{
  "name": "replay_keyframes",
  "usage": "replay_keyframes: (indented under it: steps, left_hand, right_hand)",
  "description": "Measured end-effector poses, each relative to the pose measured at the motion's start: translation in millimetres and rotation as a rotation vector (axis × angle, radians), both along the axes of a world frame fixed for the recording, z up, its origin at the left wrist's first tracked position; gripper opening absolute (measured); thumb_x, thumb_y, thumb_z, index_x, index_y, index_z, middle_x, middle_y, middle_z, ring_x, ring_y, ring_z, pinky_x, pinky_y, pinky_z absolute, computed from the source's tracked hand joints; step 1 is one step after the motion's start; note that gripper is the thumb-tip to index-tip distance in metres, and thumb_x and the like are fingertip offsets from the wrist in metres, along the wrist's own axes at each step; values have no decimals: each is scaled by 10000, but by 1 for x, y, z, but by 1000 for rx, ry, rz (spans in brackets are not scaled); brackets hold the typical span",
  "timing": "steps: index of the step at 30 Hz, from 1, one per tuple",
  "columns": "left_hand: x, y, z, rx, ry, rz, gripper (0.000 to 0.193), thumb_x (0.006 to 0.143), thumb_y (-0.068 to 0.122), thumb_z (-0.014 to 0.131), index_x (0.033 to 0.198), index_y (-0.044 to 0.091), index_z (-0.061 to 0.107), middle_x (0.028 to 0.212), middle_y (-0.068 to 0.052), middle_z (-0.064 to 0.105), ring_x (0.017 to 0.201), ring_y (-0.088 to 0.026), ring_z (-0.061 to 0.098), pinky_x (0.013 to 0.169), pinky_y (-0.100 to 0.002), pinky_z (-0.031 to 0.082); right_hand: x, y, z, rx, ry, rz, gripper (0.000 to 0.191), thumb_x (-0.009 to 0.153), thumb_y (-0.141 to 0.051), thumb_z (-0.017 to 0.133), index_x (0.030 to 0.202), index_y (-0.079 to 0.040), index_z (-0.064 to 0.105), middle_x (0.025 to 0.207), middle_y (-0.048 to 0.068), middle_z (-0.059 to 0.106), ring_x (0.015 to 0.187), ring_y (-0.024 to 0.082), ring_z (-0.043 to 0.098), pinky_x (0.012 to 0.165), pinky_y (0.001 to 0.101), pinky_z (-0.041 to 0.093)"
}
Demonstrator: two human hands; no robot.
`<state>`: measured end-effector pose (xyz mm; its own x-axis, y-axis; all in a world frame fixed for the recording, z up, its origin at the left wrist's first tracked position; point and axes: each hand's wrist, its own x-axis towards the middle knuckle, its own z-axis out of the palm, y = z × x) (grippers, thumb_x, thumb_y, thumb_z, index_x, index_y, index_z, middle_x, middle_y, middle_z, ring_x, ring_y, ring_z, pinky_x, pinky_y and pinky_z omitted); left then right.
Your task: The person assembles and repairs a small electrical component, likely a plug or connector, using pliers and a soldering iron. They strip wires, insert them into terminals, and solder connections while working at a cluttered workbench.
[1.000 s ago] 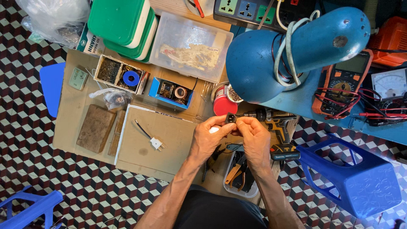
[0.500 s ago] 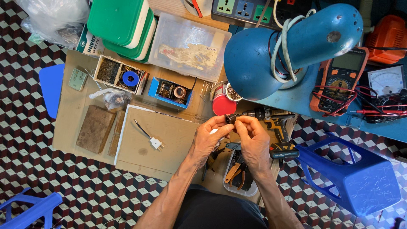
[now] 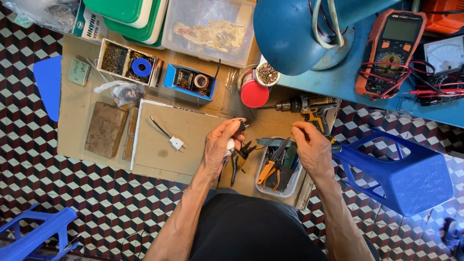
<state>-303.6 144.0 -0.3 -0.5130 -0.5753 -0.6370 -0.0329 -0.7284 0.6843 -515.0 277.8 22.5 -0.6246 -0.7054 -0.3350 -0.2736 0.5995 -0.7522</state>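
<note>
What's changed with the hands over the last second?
The two hands, which were pinched together on one small dark part, have drawn apart. The left hand keeps the small dark part at its fingertips; the right hand has moved off to the right, fingers pinched. The cordless drill, red can and tool tray lie as before.

My hands are no longer pressed together over the small dark part (image 3: pixel 240 126); they now sit well apart. My left hand (image 3: pixel 223 145) alone keeps the part pinched at its fingertips, while my right hand (image 3: pixel 311 147) has drawn off toward the cordless drill (image 3: pixel 309 107).
</note>
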Motion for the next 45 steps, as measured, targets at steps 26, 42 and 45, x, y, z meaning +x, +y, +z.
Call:
replay_keyframes:
  steps: [26, 42, 45]
  left_hand:
    - [16, 10, 37, 316, 436, 103, 398, 1049, 246, 546, 1421, 113, 498, 1295, -201, 652, 830, -97, 678, 393, -148, 377]
    - [-7, 4, 35, 198, 457, 59, 480, 1039, 280, 600, 1462, 78, 499, 1321, -101, 658, 731, 0, 629, 449, -124, 414]
    - [-9, 4, 30, 229, 416, 82, 462, 1017, 277, 626, 1425, 95, 511, 1226, -81, 689, 692, -2, 617, 427, -119, 397]
  right_hand:
    - [98, 73, -57, -159, -340, -524, 279, 1005, -149, 619, 1159, 47, 494, 980, 137, 756, 831, 141, 693, 727, 245, 573]
    - [97, 17, 55, 114, -334, -120, 300, 1007, -301, 591, 1155, -83, 735, 793, 54, 684, 710, 131, 606, 653, 293, 488]
    - [92, 9, 60, 73, -70, 31, 293, 1004, -276, 610, 1200, -93, 728, 836, 60, 655, 735, 118, 618, 669, 272, 495]
